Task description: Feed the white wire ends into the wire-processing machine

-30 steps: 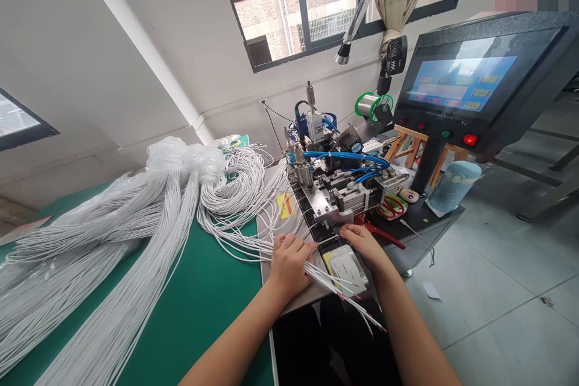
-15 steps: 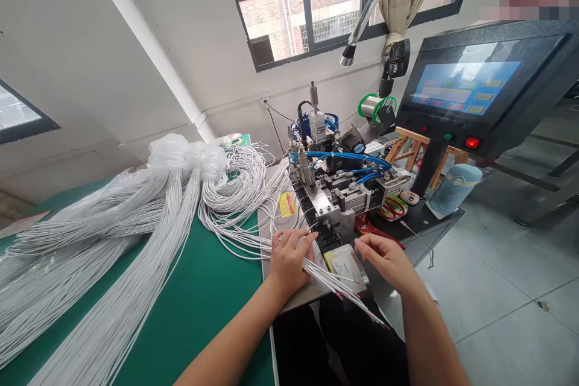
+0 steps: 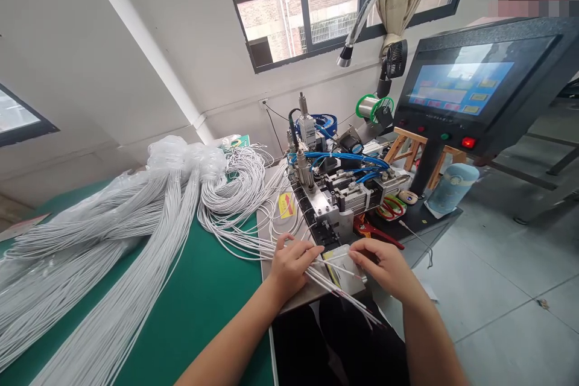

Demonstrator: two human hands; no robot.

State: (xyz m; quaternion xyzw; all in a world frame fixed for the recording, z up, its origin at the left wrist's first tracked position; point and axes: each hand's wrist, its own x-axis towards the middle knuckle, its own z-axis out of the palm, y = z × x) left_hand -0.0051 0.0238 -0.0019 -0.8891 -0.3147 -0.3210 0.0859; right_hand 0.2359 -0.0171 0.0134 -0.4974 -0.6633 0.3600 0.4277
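Several thin white cables (image 3: 341,294) run under and through my left hand (image 3: 293,265), which is closed on them near the table edge. Their loose ends, some with reddish tips, fan out over my lap. My right hand (image 3: 377,262) pinches the end of one white cable (image 3: 337,255) between thumb and fingers. That cable stretches between my two hands, above a pale block with a yellow edge (image 3: 346,274). Just beyond my hands stands a bench machine (image 3: 325,208) with metal cylinders, blue air tubes and a black track along its near left side.
Bundles of white cable (image 3: 149,241) wrapped in plastic cover the green table (image 3: 203,319) at left. A screen panel (image 3: 461,90), a blue bottle (image 3: 453,189) and red-handled pliers (image 3: 377,234) are at right. A solder wire spool (image 3: 374,108) stands behind, below a lamp (image 3: 345,55).
My right hand has moved left toward my left hand, and its fingertips have closed on a cable end. One cable is now drawn apart from the bunch. My left hand has shifted slightly.
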